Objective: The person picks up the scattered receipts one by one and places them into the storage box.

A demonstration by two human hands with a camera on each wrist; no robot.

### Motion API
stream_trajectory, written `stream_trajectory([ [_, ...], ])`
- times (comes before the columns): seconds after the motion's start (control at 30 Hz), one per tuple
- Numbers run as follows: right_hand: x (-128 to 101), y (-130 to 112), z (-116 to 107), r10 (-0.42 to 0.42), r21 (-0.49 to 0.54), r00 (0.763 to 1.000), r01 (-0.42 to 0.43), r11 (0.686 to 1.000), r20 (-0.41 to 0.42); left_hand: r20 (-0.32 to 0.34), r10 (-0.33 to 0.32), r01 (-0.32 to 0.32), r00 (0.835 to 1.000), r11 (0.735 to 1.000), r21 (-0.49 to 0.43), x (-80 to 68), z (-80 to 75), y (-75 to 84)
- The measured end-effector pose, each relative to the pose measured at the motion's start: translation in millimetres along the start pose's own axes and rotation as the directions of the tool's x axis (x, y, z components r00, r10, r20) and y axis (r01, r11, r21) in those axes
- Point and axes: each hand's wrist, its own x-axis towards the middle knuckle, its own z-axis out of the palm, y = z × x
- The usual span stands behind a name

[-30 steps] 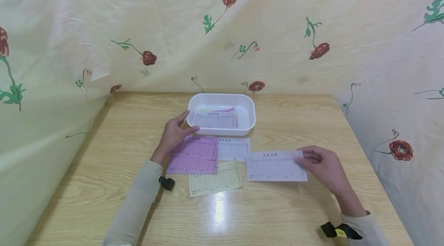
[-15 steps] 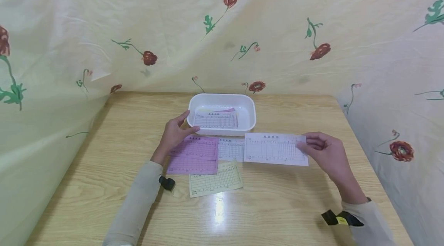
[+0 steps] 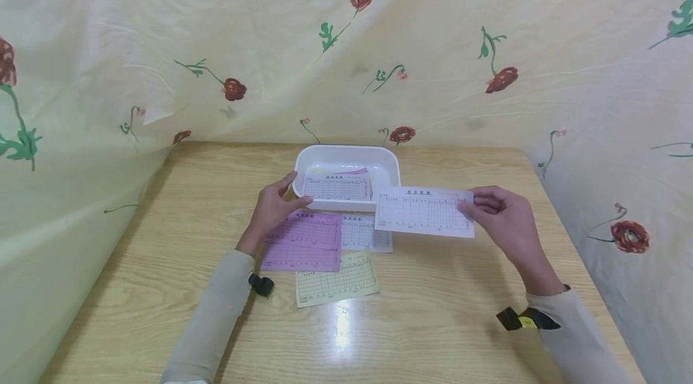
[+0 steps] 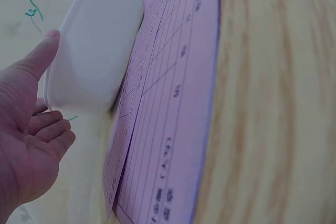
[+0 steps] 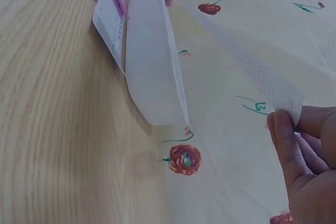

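Observation:
A white plastic tub stands near the back of the table with paper forms inside. My left hand holds the tub's near left corner, thumb at the front rim and forefinger along the left side. My right hand pinches the right end of a white printed form between thumb and fingers. That form is raised off the table, its left end overlapping the tub's front right corner in the head view. In the right wrist view the held form is seen nearly edge-on, apart from the tub.
In front of the tub lie purple forms, overlapping a white form and a yellow form. Wood-grain table surrounds them. A flowered cloth hangs behind and at both sides.
My right hand has lifted the white form and carried it away from me towards the tub, slightly leftwards. The left hand and the tub have stayed in place.

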Motion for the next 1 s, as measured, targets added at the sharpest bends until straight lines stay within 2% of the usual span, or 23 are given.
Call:
stream_trajectory([
  [0.6, 45.8, -17.8, 21.2, -0.023, 0.085, 0.999, 0.026, 0.996, -0.035, -0.001, 0.018, -0.018, 1.0, 1.0, 0.006, -0.1, 0.6, 0.5],
  [1.0, 77.8, -29.0, 44.9, -0.047, 0.219, 0.998, 0.056, 0.974, -0.046, -0.005, 0.015, -0.015, 1.0, 1.0, 0.018, -0.6, -0.3, 0.9],
])
